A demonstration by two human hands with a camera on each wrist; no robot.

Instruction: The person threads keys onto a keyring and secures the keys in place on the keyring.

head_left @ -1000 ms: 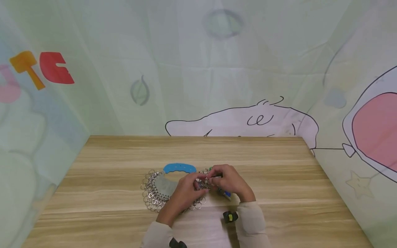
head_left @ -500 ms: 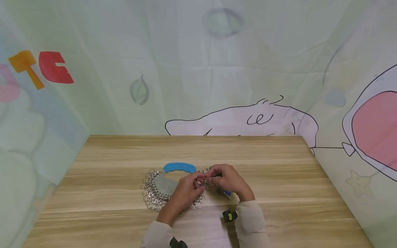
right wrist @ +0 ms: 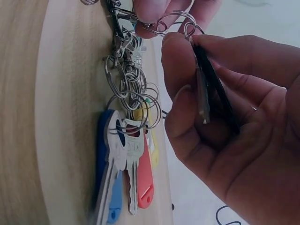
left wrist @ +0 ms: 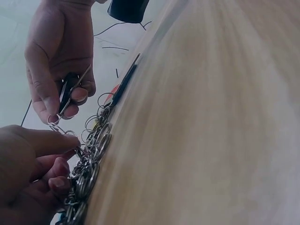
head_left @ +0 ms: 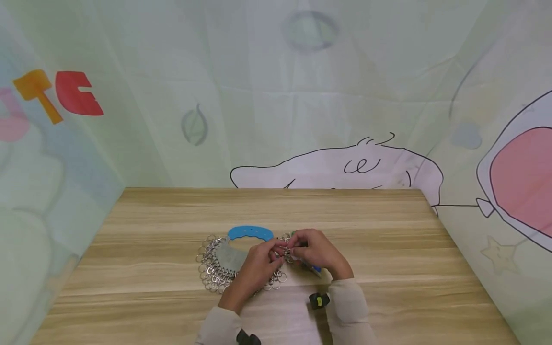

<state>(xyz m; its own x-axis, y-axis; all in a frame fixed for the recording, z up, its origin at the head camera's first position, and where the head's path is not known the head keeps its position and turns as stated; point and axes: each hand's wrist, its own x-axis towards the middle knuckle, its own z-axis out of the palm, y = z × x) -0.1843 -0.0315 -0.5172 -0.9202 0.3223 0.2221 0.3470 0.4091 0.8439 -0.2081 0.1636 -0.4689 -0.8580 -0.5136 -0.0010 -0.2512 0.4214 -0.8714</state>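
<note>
On the table lies a big key ring holder with a blue handle (head_left: 250, 233), a grey metal plate (head_left: 228, 259) and many small split rings (head_left: 211, 279) along its curved edge. My left hand (head_left: 260, 263) pinches the holder's ring-and-clasp chain at its right end. Facing it, my right hand (head_left: 319, 251) holds a key (right wrist: 202, 96) and a black key tag (right wrist: 218, 89) between thumb and fingers. A thin split ring (right wrist: 185, 18) joins them, right at the left fingertips. Below hang keys (right wrist: 132, 159) with a blue tag (right wrist: 102, 140), a red tag (right wrist: 146, 183) and a yellow tag (right wrist: 155, 145).
The wooden table (head_left: 151, 215) carries the holder near its middle. Printed cloth walls (head_left: 258, 96) stand behind it and at both sides. A black wrist device (head_left: 320, 301) is beside the right sleeve.
My left thumb has drawn up closer to the fingertips, toward the split ring. The right hand stays almost in place, and the holder has not visibly shifted.
</note>
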